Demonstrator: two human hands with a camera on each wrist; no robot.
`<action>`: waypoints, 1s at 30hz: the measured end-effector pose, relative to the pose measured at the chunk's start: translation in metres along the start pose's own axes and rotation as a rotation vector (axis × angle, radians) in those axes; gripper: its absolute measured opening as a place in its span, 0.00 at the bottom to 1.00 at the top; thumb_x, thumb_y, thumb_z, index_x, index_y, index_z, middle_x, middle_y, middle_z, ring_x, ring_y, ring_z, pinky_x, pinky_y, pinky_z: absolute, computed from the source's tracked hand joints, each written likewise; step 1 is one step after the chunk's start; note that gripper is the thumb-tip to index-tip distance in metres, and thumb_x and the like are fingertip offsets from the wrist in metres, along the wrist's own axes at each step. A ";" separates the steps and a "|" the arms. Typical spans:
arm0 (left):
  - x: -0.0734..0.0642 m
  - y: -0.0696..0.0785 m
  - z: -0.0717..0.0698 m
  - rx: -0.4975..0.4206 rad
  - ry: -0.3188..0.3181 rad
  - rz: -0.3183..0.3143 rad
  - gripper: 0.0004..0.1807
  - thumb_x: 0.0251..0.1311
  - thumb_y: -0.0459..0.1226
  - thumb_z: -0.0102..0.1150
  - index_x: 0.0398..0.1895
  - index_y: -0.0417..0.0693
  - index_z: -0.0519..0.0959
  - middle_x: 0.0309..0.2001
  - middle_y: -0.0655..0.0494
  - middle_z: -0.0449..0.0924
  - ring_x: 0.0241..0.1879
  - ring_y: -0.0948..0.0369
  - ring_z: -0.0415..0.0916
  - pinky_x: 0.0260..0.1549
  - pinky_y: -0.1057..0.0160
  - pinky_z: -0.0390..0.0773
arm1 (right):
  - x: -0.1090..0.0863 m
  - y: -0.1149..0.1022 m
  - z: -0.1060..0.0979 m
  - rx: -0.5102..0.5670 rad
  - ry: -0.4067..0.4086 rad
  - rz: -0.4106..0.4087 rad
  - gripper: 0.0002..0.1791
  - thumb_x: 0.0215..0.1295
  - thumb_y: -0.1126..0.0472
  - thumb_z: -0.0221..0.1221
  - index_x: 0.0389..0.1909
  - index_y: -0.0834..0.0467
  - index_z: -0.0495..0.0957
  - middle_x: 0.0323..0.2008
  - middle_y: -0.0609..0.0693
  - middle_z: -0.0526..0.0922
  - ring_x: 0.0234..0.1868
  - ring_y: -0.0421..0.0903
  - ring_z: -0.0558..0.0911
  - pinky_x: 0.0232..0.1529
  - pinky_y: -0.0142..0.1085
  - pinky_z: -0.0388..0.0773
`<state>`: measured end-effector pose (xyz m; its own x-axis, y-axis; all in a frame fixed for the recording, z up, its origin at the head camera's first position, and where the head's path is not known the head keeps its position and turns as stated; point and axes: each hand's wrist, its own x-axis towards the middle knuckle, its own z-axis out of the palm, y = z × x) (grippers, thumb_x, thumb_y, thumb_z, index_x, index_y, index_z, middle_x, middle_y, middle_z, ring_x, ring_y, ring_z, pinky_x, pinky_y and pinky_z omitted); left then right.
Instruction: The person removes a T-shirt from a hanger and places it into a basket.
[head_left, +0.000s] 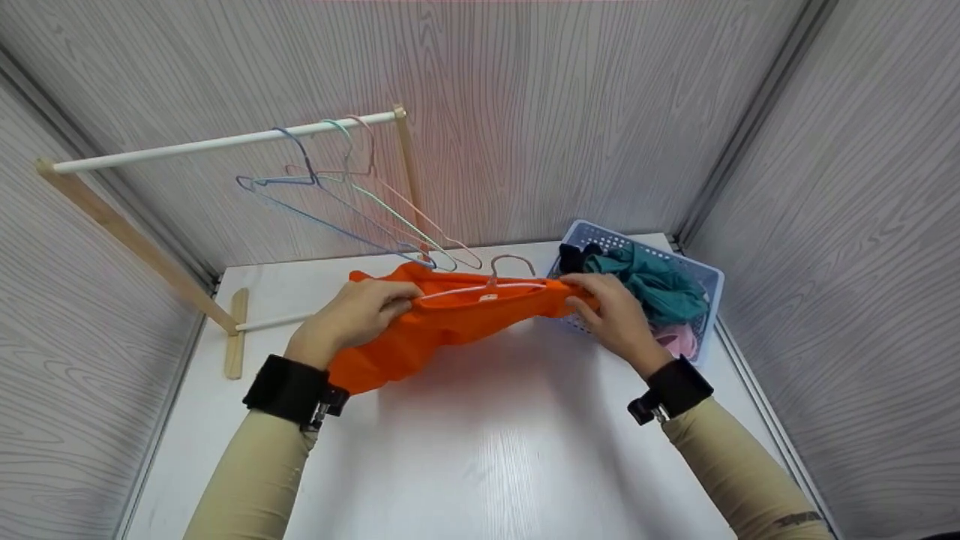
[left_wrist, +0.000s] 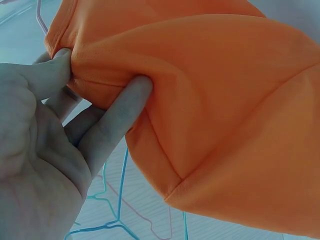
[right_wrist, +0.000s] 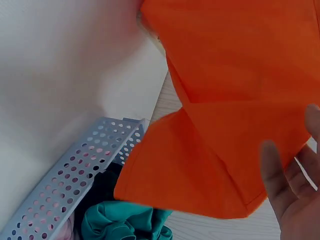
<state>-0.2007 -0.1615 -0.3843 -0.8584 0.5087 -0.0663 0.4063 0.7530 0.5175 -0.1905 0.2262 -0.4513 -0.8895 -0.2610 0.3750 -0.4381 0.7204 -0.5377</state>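
An orange shirt hangs between my two hands above the white table, with a pale pink wire hanger inside its neck opening. The hanger's hook sticks up past the collar. My left hand pinches one shoulder of the shirt; in the left wrist view that hand has thumb and fingers on the cloth near the collar. At the other shoulder my right hand grips the fabric between thumb and fingers. The shirt's folds cover the hanger's ends.
A clothes rack with a white rail stands at the left, holding blue, green and pink hangers. At the back right, a perforated blue-grey basket contains teal cloth, black cloth and pink cloth. Walls close in the sides and back.
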 end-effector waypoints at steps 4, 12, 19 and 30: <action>-0.001 0.000 0.001 -0.030 0.008 -0.024 0.13 0.71 0.41 0.51 0.54 0.59 0.79 0.47 0.56 0.81 0.45 0.55 0.74 0.50 0.53 0.76 | 0.000 0.001 0.000 0.001 0.026 -0.039 0.11 0.64 0.57 0.62 0.44 0.54 0.85 0.39 0.49 0.87 0.39 0.46 0.78 0.41 0.40 0.78; 0.000 0.009 0.005 0.037 0.016 -0.065 0.14 0.69 0.43 0.54 0.55 0.56 0.81 0.46 0.56 0.82 0.44 0.55 0.76 0.49 0.54 0.78 | -0.002 -0.002 0.009 -0.011 0.056 -0.021 0.09 0.61 0.57 0.65 0.40 0.56 0.88 0.33 0.51 0.87 0.33 0.46 0.80 0.36 0.39 0.80; 0.014 0.038 0.019 -0.034 0.038 -0.013 0.14 0.68 0.45 0.55 0.53 0.56 0.81 0.46 0.58 0.83 0.47 0.57 0.77 0.53 0.56 0.79 | 0.002 -0.010 0.016 -0.020 0.008 -0.045 0.10 0.62 0.56 0.65 0.41 0.55 0.88 0.32 0.51 0.87 0.32 0.46 0.78 0.33 0.37 0.77; 0.029 0.043 0.038 -0.020 0.025 0.040 0.12 0.70 0.47 0.52 0.39 0.51 0.79 0.29 0.55 0.79 0.30 0.59 0.74 0.35 0.62 0.75 | 0.003 0.000 0.010 0.060 -0.056 -0.038 0.08 0.62 0.62 0.64 0.40 0.57 0.88 0.36 0.52 0.88 0.35 0.45 0.84 0.39 0.38 0.85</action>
<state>-0.1966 -0.0984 -0.3960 -0.8493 0.5274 -0.0236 0.4345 0.7238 0.5360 -0.1942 0.2189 -0.4578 -0.8771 -0.3246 0.3540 -0.4774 0.6696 -0.5690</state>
